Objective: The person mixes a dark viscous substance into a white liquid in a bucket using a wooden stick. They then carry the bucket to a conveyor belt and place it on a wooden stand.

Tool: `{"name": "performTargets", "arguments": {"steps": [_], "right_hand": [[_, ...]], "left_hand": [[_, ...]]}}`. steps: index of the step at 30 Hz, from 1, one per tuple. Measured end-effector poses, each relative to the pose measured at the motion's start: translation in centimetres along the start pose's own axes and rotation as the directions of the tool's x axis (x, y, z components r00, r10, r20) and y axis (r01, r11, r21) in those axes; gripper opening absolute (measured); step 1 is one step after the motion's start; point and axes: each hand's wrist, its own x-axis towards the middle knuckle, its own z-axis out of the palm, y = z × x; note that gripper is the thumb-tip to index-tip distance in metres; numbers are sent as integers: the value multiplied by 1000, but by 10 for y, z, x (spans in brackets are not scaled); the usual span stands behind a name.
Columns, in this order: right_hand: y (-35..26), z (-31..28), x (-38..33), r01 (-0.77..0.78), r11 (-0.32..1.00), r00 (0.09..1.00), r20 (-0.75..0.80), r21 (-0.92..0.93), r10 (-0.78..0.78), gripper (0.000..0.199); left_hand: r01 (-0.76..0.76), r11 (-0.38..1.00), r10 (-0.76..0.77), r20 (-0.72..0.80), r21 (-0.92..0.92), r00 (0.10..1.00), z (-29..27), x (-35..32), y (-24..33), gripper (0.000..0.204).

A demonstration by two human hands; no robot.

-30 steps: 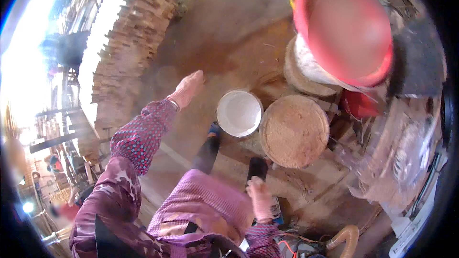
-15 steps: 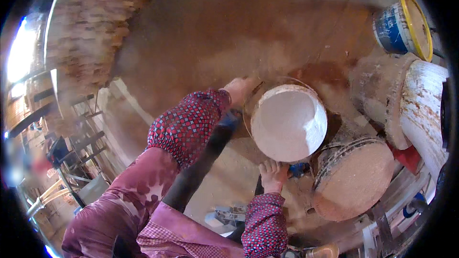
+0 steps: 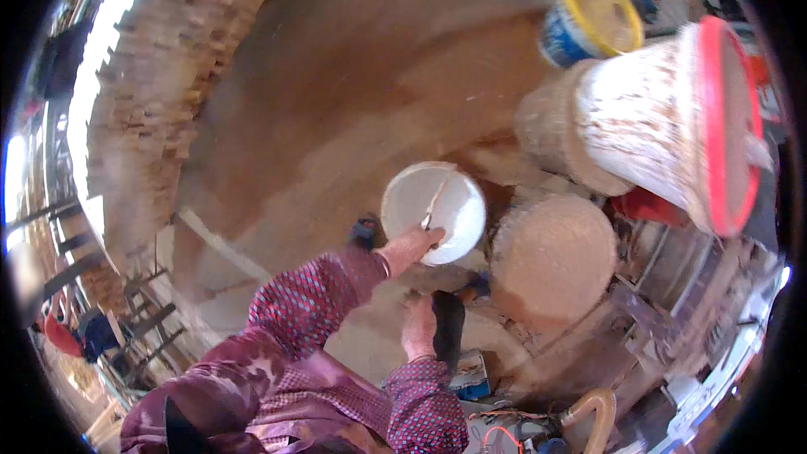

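A white bucket [image 3: 458,231] stands on the brown floor in front of me, its mouth upward and its inside pale. Across its mouth lies a thin handle [image 3: 437,199]. My left hand [image 3: 416,245] reaches over the near rim with its fingers closed round the handle's near end. Below the bucket, my right hand [image 3: 418,328] hangs apart from it, beside a dark trouser leg [image 3: 448,332]; motion smears its fingers. To the right of the bucket is a wide round container [image 3: 555,256] topped with a pinkish-brown surface.
At the right, a large dirty white bucket with a red rim [image 3: 730,126] rests on a brown tub [image 3: 551,113]. Behind it sits a blue-and-white bucket with a yellow rim [image 3: 601,13]. Stacked bricks [image 3: 155,76] line the left. A curved tan hose [image 3: 598,412] lies lower right.
My left hand has gone from beside the bucket onto its handle. My right hand has left the near rim. The view has shifted, and the bucket appears farther left.
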Motion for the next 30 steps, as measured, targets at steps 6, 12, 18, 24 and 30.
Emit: {"name": "performTargets", "arguments": {"steps": [6, 12, 18, 24, 30], "right_hand": [[-23, -48, -112, 554, 713, 825, 173, -429, -537, 38], [-32, -13, -233, 442, 897, 877, 202, 19, -436, 47], [-98, -16, -361, -59, 843, 775, 557, 535, -299, 49], [-122, -153, -406, 322, 797, 639, 503, 512, -581, 51], [-135, -269, -464, 559, 659, 552, 367, 503, -748, 54]], "left_hand": [[151, 987, -144, -108, 57, 984, 73, -97, 89, 38], [164, 893, -75, -220, 419, 973, 110, -299, 159, 43], [23, 605, 53, -69, 796, 996, 212, -427, 209, 39], [-435, 349, 176, 398, 830, 900, 318, -463, 200, 39], [-739, 164, 149, 724, 654, 674, 394, -515, 179, 42]]}}
